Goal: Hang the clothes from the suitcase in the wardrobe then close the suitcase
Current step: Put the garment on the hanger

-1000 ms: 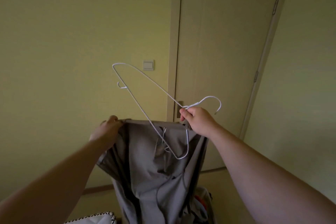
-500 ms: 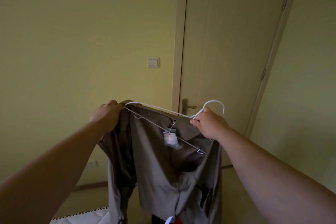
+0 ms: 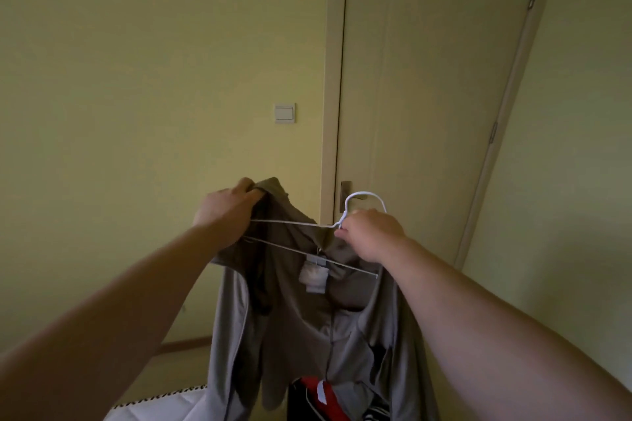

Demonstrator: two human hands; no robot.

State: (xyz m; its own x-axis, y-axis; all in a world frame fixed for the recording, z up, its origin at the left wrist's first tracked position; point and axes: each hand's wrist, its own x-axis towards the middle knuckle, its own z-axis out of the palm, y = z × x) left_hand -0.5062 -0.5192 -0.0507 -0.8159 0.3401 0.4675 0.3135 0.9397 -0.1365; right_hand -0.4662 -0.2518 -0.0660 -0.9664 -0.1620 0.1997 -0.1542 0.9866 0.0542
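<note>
A grey-brown garment (image 3: 307, 318) hangs in front of me, held up at chest height. My left hand (image 3: 225, 212) grips its upper left edge, bunching the cloth. My right hand (image 3: 371, 232) holds a white wire hanger (image 3: 290, 222) at the base of its hook, with the garment's top under the same hand. The hanger lies nearly level inside the garment's opening, its left end by my left hand. A pale label (image 3: 313, 275) shows below the hanger's lower wire. At the bottom, red and dark clothes (image 3: 321, 396) show below the garment; the suitcase itself is hidden.
A closed door (image 3: 427, 96) with a metal handle (image 3: 346, 195) stands straight ahead. A wall switch (image 3: 285, 113) sits left of the door frame. White bedding with a dark stitched edge (image 3: 164, 403) lies at the lower left.
The hanger has swung down from a steep tilt to nearly level and gone into the garment's top. My left hand has lifted its edge of the cloth higher.
</note>
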